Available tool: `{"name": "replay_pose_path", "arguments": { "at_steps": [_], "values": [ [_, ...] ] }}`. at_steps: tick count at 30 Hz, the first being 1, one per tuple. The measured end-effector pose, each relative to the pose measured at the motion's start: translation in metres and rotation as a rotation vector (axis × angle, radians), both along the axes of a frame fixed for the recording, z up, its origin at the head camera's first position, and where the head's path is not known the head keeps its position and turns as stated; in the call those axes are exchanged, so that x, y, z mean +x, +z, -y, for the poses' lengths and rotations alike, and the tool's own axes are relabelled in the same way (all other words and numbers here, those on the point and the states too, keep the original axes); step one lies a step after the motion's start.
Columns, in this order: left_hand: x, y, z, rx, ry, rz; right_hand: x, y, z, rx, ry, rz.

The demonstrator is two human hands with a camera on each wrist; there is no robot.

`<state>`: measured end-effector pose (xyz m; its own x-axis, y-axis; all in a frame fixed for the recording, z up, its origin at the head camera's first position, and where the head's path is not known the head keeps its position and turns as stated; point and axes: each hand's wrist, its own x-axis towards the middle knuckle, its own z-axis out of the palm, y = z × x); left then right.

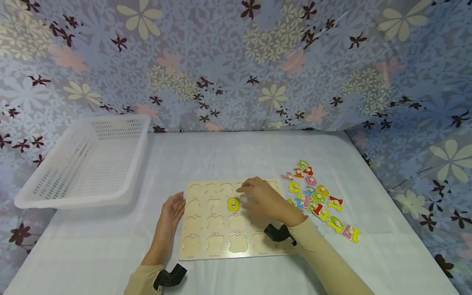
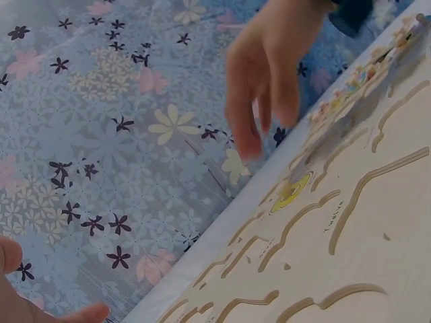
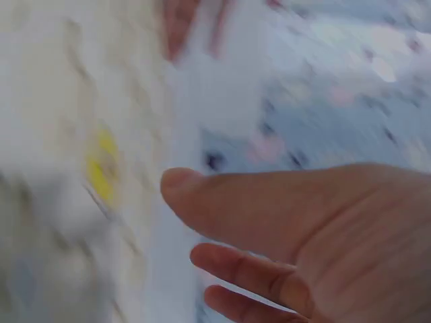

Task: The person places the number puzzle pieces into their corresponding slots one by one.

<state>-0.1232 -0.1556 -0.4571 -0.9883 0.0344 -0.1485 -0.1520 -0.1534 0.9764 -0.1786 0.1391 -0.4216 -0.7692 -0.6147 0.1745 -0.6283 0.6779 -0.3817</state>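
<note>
- The yellow piece (image 1: pixel 234 204) lies on the board (image 1: pixel 225 233), at the 2nd row from the far edge; it looks light, stiff and smooth, probably wooden, and hard to break.
- Its knob (image 1: pixel 233 202) seems the best hold: a pinch between thumb and fingertip, since the flat rim gives little to grab.
- The right hand (image 1: pixel 265 200) is above the board near that piece, thumb and fingers apart, holding nothing.
- The left hand (image 1: pixel 172 209) lies at the board's left edge, fingers extended, grip empty; whether it touches the wood I cannot tell.
- The board should handle as a thin, rigid slab, best steadied by its edges.
- Count: 1 board, 1 yellow piece on it, 2 hands, 1 basket (image 1: pixel 92 200) at the far left.
- Recesses (image 1: pixel 238 243) run in 4 rows; the right hand and sleeve (image 1: pixel 324 250) hide some.
- Loose pieces (image 1: pixel 318 197) on the right number more than 10; they crowd together, so an exact count isn't possible.
</note>
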Motion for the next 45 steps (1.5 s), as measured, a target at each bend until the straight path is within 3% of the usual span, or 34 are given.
{"name": "replay_pose_path", "arguments": {
  "at_steps": [3,8,10,13,17,22,26,35,40,45],
  "values": [
    [0.003,-0.002,0.0,-0.008,0.002,0.007,-0.004,0.013,-0.036,-0.097,-0.1,0.018],
    [0.006,-0.005,-0.001,-0.004,-0.002,0.016,-0.008,0.03,-0.112,-0.144,-0.39,0.028],
    [0.006,-0.006,-0.001,0.002,0.002,0.016,-0.007,0.031,-0.139,-0.125,-0.485,0.034],
    [0.005,-0.006,0.0,0.007,0.013,0.021,-0.006,0.025,-0.17,-0.098,-0.561,0.047],
    [0.004,-0.008,0.002,-0.001,0.029,0.032,-0.01,0.015,-0.182,-0.067,-0.566,0.153],
    [0.004,-0.01,0.004,-0.017,0.031,0.031,-0.018,0.006,-0.157,-0.063,-0.443,0.263],
    [0.004,-0.01,0.004,-0.017,0.026,0.023,-0.026,-0.005,-0.138,0.004,-0.359,0.234],
    [0.002,-0.01,0.003,-0.009,0.03,0.018,-0.028,-0.013,-0.131,0.067,-0.401,0.189],
    [-0.001,-0.007,0.002,-0.004,0.03,0.009,-0.031,-0.012,-0.132,0.094,-0.397,0.159],
    [-0.003,-0.006,0.002,-0.008,0.03,0.011,-0.025,0.001,-0.122,0.096,-0.418,0.09]
  ]
}}
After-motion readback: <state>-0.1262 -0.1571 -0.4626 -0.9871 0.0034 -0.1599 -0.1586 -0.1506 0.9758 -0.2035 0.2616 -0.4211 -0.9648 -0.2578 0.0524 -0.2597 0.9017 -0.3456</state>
